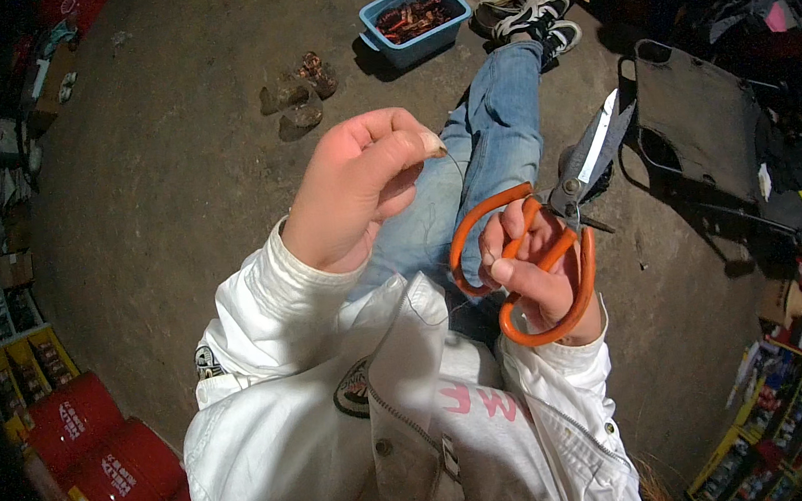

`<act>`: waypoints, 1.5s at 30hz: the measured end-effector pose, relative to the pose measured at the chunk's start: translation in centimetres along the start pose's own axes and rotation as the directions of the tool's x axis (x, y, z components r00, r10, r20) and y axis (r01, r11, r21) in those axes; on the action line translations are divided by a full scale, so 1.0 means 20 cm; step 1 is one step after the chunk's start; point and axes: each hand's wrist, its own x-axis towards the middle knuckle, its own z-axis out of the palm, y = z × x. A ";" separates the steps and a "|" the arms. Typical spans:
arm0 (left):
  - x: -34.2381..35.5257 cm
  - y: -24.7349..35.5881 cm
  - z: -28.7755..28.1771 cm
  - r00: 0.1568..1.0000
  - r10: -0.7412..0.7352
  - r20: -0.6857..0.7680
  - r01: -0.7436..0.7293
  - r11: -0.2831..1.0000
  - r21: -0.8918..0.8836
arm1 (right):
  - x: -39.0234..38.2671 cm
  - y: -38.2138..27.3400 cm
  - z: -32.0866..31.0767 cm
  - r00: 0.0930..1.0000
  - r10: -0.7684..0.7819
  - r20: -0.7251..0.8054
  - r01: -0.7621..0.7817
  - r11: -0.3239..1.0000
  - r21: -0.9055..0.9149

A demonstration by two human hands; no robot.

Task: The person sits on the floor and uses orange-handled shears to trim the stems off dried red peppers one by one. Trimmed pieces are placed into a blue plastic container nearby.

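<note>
In front of my chest, my left hand [361, 187] is closed in a pinch, with thumb and forefinger pressed together on a thin thread [456, 160]. From the fingertips the thread hangs in a loose curve over my jeans; its lower course is too fine to follow. My right hand [543, 271] grips scissors [585, 276] with large orange loop handles, fingers passed through the loops. Their metal blades point up and away to the right, apart from the thread. Whether the blades are parted is hard to make out.
My jeans-clad legs [503, 110] stretch forward over the concrete floor. Beyond them stands a blue plastic tub [411, 54] of dark reddish pieces, with several brown lumps [301, 96] left of it. A black folding chair [697, 116] is right; red drums [119, 480] stand lower left.
</note>
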 end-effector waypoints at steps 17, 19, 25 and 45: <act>0.06 -0.04 -0.08 1.000 0.002 0.024 0.000 0.996 -0.095 | 0.01 0.04 -0.01 0.997 0.036 -0.072 -0.036 0.999 -0.001; 0.07 -0.04 -0.09 1.000 0.006 0.029 -0.003 0.995 -0.104 | 0.01 0.04 -0.01 0.996 0.027 -0.088 -0.028 1.000 -0.010; 0.05 -0.05 -0.10 1.000 0.014 0.009 -0.014 0.998 -0.069 | 0.01 0.04 -0.02 0.995 -0.094 -0.039 0.089 0.990 -0.108; -0.12 -0.05 0.03 0.752 0.381 0.538 -0.659 0.474 0.585 | -0.07 0.03 0.04 0.966 -0.189 -0.179 0.198 0.980 0.033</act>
